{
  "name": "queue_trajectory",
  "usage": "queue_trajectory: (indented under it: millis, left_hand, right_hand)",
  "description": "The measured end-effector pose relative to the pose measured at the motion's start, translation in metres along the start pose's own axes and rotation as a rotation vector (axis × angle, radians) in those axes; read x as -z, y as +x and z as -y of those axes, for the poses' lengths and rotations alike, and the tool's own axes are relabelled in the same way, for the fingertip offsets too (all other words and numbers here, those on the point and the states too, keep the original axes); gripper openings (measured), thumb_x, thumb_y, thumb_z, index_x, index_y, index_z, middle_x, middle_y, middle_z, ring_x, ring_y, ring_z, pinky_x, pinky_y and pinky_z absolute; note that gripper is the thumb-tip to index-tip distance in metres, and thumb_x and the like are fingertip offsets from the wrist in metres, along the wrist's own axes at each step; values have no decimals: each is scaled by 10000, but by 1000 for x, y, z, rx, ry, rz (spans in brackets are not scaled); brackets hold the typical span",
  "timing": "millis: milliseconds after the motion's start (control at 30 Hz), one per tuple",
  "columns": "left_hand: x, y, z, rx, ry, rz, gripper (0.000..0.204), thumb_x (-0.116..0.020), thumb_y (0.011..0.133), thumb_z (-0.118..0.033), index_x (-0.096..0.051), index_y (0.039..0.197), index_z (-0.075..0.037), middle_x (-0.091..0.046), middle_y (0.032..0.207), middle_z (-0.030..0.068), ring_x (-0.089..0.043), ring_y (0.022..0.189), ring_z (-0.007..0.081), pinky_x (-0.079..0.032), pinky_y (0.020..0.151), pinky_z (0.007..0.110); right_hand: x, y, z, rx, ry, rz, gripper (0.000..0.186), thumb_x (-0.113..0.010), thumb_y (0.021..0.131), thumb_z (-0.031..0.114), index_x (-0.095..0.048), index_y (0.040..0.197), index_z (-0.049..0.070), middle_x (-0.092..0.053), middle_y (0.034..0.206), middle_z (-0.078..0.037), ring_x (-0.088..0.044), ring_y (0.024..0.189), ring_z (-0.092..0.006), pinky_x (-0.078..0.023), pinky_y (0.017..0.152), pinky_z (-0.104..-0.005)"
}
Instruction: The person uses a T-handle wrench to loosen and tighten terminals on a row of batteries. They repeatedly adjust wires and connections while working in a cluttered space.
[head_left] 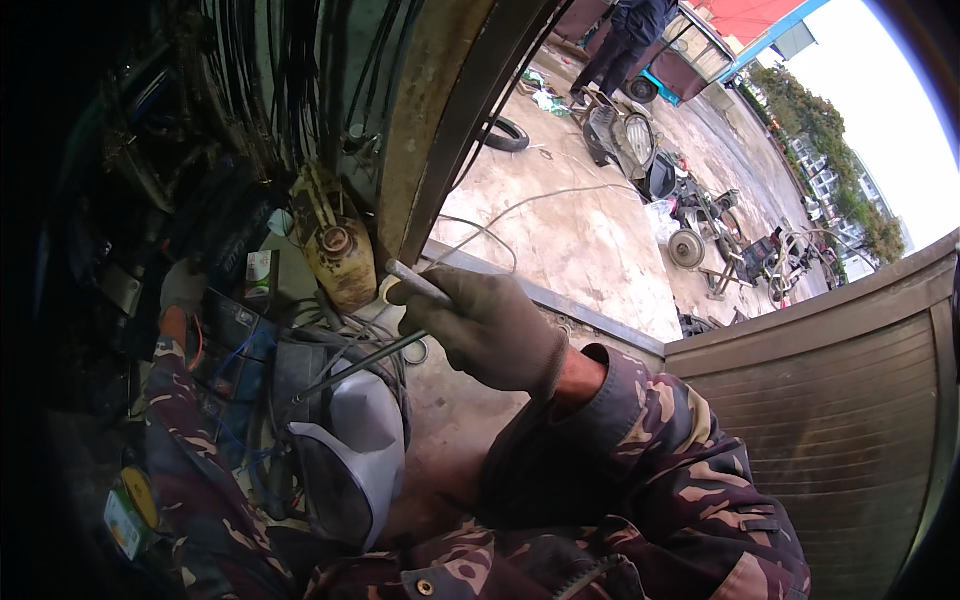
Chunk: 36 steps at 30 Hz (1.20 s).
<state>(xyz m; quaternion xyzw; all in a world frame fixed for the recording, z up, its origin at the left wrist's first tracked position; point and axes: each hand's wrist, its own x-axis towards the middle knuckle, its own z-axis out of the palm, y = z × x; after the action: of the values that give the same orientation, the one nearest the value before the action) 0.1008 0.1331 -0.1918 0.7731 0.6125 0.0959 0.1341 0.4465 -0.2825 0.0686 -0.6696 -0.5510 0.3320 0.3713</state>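
My right hand (480,325), in a grey-brown glove, is closed round a short grey metal rod (418,283), whose end sticks out past the thumb side. Below the fist a thin dark rod (360,368) slants down to the left; whether it joins the grey one is hidden by the hand. Under it lies a silver-grey curved plastic shell (370,440). My left hand (183,288), also gloved, reaches into the dark at the left, beside dark blue box-shaped units (240,340) with red and blue wires. Its fingers are too dim to make out.
A dirty yellowish plastic jug (335,245) stands by the door post (430,130). Black cables (290,90) hang above it. A ribbed metal panel (820,420) closes off the right. Outside lie a tyre (505,134) and scattered vehicle parts (690,245); a person (630,40) stands beyond.
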Motion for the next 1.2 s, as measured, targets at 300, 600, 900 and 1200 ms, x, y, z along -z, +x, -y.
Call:
queue_trajectory:
  millis: [300, 600, 900, 1200]
  left_hand:
    - [-6, 5, 9, -221, -177, 83, 391, -645, 880, -157, -679, 1228, 16, -722, 1128, 288, -683, 1087, 467, -542, 920, 499]
    - [-40, 28, 48, -187, -240, 132, 309, -629, 932, -188, -691, 1149, 23, -739, 1009, 211, -721, 919, 368, -556, 826, 455]
    - [18, -42, 25, -235, -486, 128, 265, -625, 978, -197, -713, 1125, 5, -743, 967, 132, -708, 842, 248, -546, 752, 377]
    - [140, -155, -21, -124, -568, 664, 212, -680, 959, -163, -736, 1094, -10, -754, 941, 65, -711, 801, 141, -576, 729, 298]
  right_hand:
    - [1, -7, -7, 90, 7, -33, 230, -653, 1014, 217, -715, 1030, -4, -667, 766, -183, -652, 662, -286, -498, 628, -416]
    - [-1, -8, -11, 174, 31, -30, 253, -660, 1009, 238, -707, 1066, -4, -675, 770, -192, -672, 680, -312, -516, 650, -411]
    - [8, -14, -13, -33, 138, 59, 220, -639, 997, 152, -696, 1124, -19, -725, 809, -190, -735, 762, -254, -554, 694, -401]
    - [-7, -3, 0, 60, 245, 23, 312, -577, 1095, 185, -676, 1296, -32, -766, 1021, -138, -595, 614, -73, -467, 572, -220]
